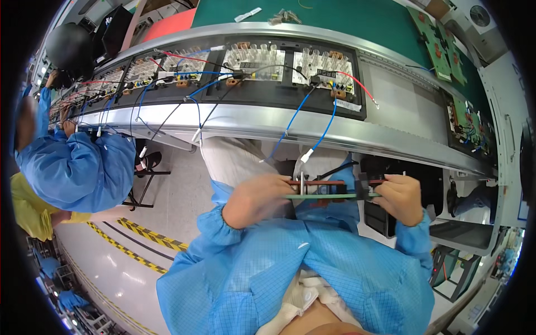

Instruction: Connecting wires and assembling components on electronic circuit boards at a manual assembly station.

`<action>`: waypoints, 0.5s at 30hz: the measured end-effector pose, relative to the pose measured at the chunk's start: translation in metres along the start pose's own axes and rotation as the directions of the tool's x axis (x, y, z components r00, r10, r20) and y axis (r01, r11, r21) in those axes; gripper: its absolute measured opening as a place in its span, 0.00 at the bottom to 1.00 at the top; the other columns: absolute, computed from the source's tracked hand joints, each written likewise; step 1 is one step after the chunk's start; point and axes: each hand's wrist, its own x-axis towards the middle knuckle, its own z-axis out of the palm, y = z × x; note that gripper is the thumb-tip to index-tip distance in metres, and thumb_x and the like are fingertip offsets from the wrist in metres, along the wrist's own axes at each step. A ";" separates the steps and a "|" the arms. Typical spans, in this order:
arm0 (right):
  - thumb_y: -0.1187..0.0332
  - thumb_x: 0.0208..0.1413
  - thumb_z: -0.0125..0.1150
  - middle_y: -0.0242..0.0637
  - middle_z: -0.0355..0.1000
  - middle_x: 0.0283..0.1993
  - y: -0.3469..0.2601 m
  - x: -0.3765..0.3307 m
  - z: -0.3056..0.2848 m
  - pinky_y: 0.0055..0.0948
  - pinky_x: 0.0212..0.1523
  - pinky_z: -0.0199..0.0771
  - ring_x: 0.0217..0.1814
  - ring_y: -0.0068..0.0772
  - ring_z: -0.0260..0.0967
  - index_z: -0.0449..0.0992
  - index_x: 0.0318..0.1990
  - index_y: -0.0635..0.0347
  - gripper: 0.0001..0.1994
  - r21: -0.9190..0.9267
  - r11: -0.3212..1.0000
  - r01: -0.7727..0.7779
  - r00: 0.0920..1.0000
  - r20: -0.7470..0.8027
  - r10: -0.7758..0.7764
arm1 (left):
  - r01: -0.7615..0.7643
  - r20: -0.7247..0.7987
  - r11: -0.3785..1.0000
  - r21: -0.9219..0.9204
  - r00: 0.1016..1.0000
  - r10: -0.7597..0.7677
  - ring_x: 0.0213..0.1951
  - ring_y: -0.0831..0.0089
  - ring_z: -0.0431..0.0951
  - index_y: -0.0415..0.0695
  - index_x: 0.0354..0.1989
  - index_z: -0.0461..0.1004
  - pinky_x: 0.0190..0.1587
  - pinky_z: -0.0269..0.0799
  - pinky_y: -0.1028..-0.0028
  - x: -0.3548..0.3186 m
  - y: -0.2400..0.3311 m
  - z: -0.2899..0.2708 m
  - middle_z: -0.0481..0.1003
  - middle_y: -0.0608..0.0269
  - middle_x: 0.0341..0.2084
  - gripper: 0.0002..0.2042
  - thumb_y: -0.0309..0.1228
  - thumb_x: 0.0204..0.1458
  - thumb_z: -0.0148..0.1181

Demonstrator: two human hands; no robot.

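Between my two hands, over my lap, is a circuit board [326, 196] seen nearly edge-on. It has a green edge, a reddish-brown strip above it, and dark parts along its length. My left hand [254, 200], slightly blurred, is closed on the board's left end. At the right end, my right hand [401, 199] grips it beside a black block [363, 186]. The fingertips under the board are hidden. In front of me, a black fixture tray [357, 111] on the metal rail carries boards with clear capped parts and small digit displays.
Blue wires with white connectors [306, 155] hang over the front metal rail [251, 121]. A red wire [360, 84] crosses the tray's right end. Green boards [432, 47] lie on the green bench top [346, 17]. Another person in a blue smock [84, 167] sits to the left.
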 end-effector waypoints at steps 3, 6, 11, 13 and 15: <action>0.67 0.30 0.72 0.33 0.70 0.23 -0.009 -0.004 0.043 0.32 0.30 0.72 0.30 0.37 0.71 0.71 0.23 0.55 0.14 0.008 0.998 -0.059 0.997 -0.048 0.059 | 0.198 -0.070 0.980 0.021 0.978 -0.196 0.39 0.58 0.80 0.38 0.36 0.78 0.43 0.74 0.67 -0.026 -0.031 0.021 0.79 0.54 0.34 0.09 0.20 0.44 0.65; 0.67 0.32 0.73 0.34 0.74 0.29 -0.013 -0.020 0.080 0.35 0.37 0.76 0.35 0.39 0.74 0.74 0.26 0.56 0.13 0.040 0.978 -0.205 0.974 0.106 0.200 | 0.417 -0.024 0.909 -0.004 0.908 -0.417 0.38 0.59 0.80 0.37 0.35 0.78 0.41 0.73 0.69 -0.044 -0.050 0.030 0.79 0.54 0.31 0.08 0.19 0.45 0.64; 0.77 0.38 0.69 0.42 0.74 0.38 0.006 -0.028 0.065 0.36 0.42 0.75 0.41 0.45 0.72 0.78 0.34 0.59 0.13 0.226 0.939 -0.260 0.958 -0.060 0.280 | 0.498 -0.041 0.857 -0.131 0.861 -0.507 0.36 0.62 0.80 0.36 0.34 0.78 0.41 0.73 0.71 -0.056 -0.058 0.027 0.79 0.55 0.30 0.06 0.18 0.46 0.62; 0.79 0.41 0.68 0.42 0.72 0.44 0.004 -0.038 0.068 0.34 0.43 0.74 0.46 0.43 0.71 0.76 0.39 0.59 0.15 0.211 0.925 -0.317 0.920 -0.170 0.354 | 0.534 -0.065 0.830 -0.158 0.833 -0.549 0.36 0.63 0.80 0.37 0.34 0.78 0.41 0.73 0.71 -0.066 -0.062 0.025 0.79 0.55 0.30 0.06 0.18 0.46 0.62; 0.82 0.47 0.62 0.42 0.66 0.53 0.000 -0.060 0.087 0.33 0.48 0.71 0.53 0.39 0.67 0.72 0.48 0.60 0.19 0.550 0.678 -0.488 0.709 -0.204 0.675 | 0.483 -0.051 0.862 -0.153 0.867 -0.495 0.36 0.64 0.80 0.36 0.35 0.78 0.41 0.73 0.71 -0.074 -0.063 0.028 0.79 0.54 0.31 0.07 0.18 0.47 0.62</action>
